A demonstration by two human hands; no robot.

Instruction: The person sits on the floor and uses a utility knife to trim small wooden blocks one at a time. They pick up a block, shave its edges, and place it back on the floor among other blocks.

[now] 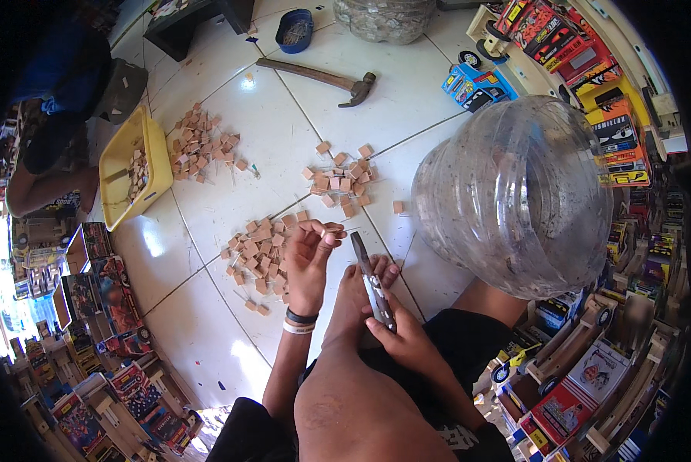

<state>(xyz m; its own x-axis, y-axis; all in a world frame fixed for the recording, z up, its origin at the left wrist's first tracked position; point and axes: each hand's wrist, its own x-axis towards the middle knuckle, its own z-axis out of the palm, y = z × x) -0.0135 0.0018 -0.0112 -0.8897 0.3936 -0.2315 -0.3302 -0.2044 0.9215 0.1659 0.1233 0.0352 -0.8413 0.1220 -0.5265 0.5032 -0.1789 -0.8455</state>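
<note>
My left hand (311,250), with dark and pale bands on its wrist, pinches a small wooden piece (335,229) between thumb and fingertips. A thin pin seems to stick out of it toward the right. My right hand (398,333) is closed around a pair of pliers (372,283) with a dark tip and worn, whitish handles. The tip points up, close to the left fingertips but apart from them. Beside my left hand lies a heap of small square wooden blocks (259,254), several with thin pins in them. Another pile of blocks (345,183) lies farther ahead.
A large clear plastic container (515,192) stands at the right. Ahead lie a hammer (322,77) and a blue tub (295,32). A third block pile (199,142) sits by a yellow bin (161,165), near another person's leg (41,181). Toy trucks (584,385) crowd both sides.
</note>
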